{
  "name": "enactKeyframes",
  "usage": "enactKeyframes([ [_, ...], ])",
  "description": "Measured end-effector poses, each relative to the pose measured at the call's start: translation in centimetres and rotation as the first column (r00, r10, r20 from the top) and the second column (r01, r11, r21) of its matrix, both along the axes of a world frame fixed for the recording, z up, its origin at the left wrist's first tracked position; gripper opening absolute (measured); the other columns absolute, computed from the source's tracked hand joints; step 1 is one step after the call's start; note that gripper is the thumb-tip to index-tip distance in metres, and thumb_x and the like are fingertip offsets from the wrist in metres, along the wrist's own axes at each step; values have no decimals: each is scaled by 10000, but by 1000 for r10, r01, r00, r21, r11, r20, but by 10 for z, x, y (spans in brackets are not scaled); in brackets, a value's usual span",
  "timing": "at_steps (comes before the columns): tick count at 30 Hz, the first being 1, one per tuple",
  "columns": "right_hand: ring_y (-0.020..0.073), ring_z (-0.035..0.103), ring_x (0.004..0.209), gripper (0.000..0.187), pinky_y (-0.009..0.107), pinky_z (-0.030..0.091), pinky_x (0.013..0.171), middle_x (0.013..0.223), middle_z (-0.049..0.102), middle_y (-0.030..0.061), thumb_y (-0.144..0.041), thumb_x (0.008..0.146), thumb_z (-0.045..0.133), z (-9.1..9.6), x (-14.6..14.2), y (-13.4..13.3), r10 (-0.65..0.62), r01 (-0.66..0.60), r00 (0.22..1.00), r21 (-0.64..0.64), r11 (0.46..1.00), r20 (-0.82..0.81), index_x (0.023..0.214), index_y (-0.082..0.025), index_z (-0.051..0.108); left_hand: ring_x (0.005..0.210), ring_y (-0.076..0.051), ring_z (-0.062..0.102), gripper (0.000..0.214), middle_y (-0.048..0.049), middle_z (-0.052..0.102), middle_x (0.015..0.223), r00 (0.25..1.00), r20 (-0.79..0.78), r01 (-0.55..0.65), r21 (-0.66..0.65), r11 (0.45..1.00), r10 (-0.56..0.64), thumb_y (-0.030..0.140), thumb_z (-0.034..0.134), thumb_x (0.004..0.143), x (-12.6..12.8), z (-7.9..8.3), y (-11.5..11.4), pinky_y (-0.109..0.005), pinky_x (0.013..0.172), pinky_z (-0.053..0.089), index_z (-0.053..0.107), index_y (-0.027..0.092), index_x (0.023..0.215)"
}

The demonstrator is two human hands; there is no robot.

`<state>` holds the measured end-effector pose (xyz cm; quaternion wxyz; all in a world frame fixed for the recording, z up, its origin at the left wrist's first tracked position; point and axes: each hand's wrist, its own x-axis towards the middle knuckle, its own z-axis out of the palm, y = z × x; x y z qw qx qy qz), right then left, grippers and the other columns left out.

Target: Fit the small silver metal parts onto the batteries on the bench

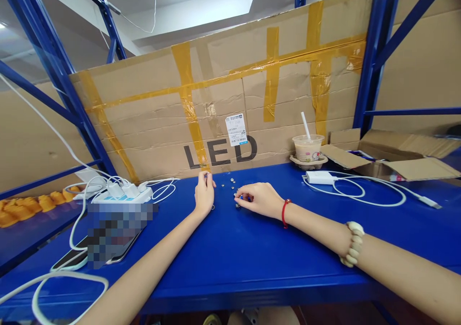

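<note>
My left hand (204,193) is raised just over the blue shelf (230,258), its fingers curled together; whatever may be between them is too small to make out. By its wrist a small ring-like piece (212,207) lies on the surface. My right hand (257,199), with a red cord at the wrist, has thumb and forefinger drawn into a pinch low over the shelf. Any item in that pinch is hidden. Several small round shiny pieces (232,181) lie scattered between the two hands, and a few more sit under my right fingertips.
A taped cardboard sheet (158,123) stands along the back. On the right are a drink cup (308,147) in a carton holder, a white charger (320,177) with cable and an open box (406,157). A power strip (122,195), cables and phones (72,258) occupy the left.
</note>
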<state>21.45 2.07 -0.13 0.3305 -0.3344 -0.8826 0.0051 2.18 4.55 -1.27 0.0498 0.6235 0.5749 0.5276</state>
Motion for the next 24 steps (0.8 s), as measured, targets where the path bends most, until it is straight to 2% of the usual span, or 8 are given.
enactKeyframes([
  [4,97,538,661,143,197,318,572,689,618,-21,-286,788,515,-2,-2,0,58,-59,998,20,998,34,772,-213,637,747,-121,566,117,10,560,797,990,-85,122,81,989,-115,316,361,860,7,2,-6,-231,659,434,384,223,928],
  [8,120,520,734,141,230,337,661,739,607,0,-272,799,504,-1,-3,-1,105,-110,991,62,992,84,796,-200,625,792,-120,569,81,5,568,830,977,-96,197,82,977,-189,275,333,872,9,2,-6,-249,731,429,374,221,915],
  [11,137,518,810,138,268,325,733,843,611,11,-281,798,516,1,-4,-4,146,-155,983,77,985,111,853,-202,614,800,-122,569,86,-2,583,847,976,-70,212,70,975,-207,284,340,871,9,2,-6,-246,717,431,374,217,913],
  [15,142,522,844,145,277,310,752,882,616,11,-276,809,503,1,-3,-3,148,-158,983,88,983,111,884,-206,605,669,-118,564,161,0,613,774,992,21,127,28,991,-128,358,332,873,5,3,-5,-223,592,429,388,208,893],
  [18,123,544,742,177,241,317,673,795,631,0,-288,835,459,2,-1,2,79,-84,994,62,995,82,857,-209,616,535,-107,534,238,16,602,628,992,72,101,-23,995,-100,408,302,875,-3,5,-3,-195,493,397,411,197,889],
  [21,111,542,605,295,220,282,555,659,629,-9,-358,860,403,3,2,5,-22,22,995,-7,1000,101,753,-214,637,358,-78,446,253,49,556,513,985,106,146,-116,982,-134,415,298,871,-9,6,-2,-166,385,331,407,187,890],
  [24,111,544,566,394,214,251,518,549,607,-15,-410,877,349,6,5,5,-76,85,991,-84,993,109,691,-227,645,238,-55,336,240,68,529,461,967,143,239,-231,943,-210,404,300,871,-9,5,-2,-154,303,259,385,180,860],
])
